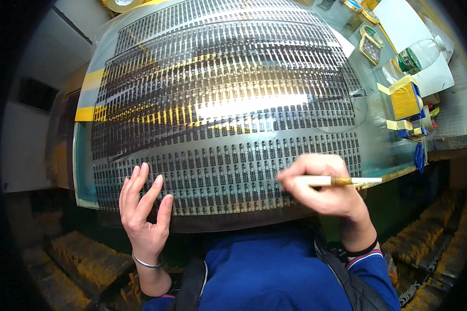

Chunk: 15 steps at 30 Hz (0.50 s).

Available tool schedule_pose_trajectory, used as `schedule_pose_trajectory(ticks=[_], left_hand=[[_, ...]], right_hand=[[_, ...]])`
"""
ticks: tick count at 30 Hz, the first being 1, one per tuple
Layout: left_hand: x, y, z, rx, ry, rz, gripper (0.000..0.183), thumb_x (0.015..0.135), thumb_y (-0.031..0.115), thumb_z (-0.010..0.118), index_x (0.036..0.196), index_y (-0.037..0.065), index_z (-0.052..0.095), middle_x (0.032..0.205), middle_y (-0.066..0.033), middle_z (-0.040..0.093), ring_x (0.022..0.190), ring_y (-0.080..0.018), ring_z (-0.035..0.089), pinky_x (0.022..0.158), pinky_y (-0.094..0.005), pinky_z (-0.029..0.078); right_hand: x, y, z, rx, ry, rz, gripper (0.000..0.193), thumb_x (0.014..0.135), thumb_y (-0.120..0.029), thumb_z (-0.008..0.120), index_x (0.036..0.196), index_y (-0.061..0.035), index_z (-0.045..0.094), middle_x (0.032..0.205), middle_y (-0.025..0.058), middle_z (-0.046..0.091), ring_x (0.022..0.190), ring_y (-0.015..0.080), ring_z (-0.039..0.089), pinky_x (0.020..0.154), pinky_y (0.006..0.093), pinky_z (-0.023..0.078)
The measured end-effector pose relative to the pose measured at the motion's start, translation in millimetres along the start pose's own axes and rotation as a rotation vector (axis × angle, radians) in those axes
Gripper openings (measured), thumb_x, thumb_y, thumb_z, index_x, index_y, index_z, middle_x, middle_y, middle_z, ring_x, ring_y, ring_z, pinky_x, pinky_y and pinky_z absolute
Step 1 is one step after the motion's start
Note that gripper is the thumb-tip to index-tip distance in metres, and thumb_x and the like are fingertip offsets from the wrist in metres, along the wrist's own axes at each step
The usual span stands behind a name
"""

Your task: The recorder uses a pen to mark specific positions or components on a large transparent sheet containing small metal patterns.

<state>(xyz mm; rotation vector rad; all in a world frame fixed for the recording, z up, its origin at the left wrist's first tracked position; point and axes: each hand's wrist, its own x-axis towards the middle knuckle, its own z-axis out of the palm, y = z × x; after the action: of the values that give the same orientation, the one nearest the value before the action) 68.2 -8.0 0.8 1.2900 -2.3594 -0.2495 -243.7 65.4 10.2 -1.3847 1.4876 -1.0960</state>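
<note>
A clear film sheet (228, 158) printed with rows of small dark repeated marks covers most of the pale table in front of me. My right hand (321, 194) is closed around a slim white pen-like tool (366, 181) with a gold band, over the sheet's near right part. Its tip is hidden or blurred at my fingers, so I cannot tell whether it touches the film. At the near left edge, my left hand (144, 215) has its fingers spread and grips nothing. Those fingers lie on or just above the printed rows.
On the right side lie a clear plastic bottle (425, 54) with a green label, a small green-rimmed container (371, 45) and a yellow-and-blue taped block (406, 101). Yellow strips (85, 113) show at the left edge. A bright glare crosses the sheet's middle.
</note>
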Motion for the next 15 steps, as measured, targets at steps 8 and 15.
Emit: schedule_pose_trajectory(ticks=[8, 15], left_hand=[[2, 1, 4, -0.026, 0.016, -0.005, 0.035, 0.081, 0.009, 0.069, 0.116, 0.004, 0.068, 0.133, -0.0169, 0.057, 0.129, -0.0333, 0.049, 0.111, -0.0473, 0.031], [2, 1, 6, -0.015, 0.031, -0.006, 0.035, 0.082, 0.009, 0.069, 0.116, 0.005, 0.068, 0.133, -0.0165, 0.057, 0.129, -0.0331, 0.049, 0.111, -0.047, 0.031]], right_hand=[[5, 2, -25, 0.213, 0.339, -0.01, 0.025, 0.098, -0.016, 0.054, 0.112, 0.0032, 0.061, 0.099, 0.0131, 0.069, 0.093, 0.0176, 0.065, 0.085, 0.03, 0.051], [11, 30, -34, -0.41, 0.294, -0.126, 0.025, 0.097, -0.019, 0.056, 0.118, -0.0052, 0.057, 0.135, 0.0252, 0.051, 0.133, 0.0334, 0.043, 0.115, 0.0426, 0.02]])
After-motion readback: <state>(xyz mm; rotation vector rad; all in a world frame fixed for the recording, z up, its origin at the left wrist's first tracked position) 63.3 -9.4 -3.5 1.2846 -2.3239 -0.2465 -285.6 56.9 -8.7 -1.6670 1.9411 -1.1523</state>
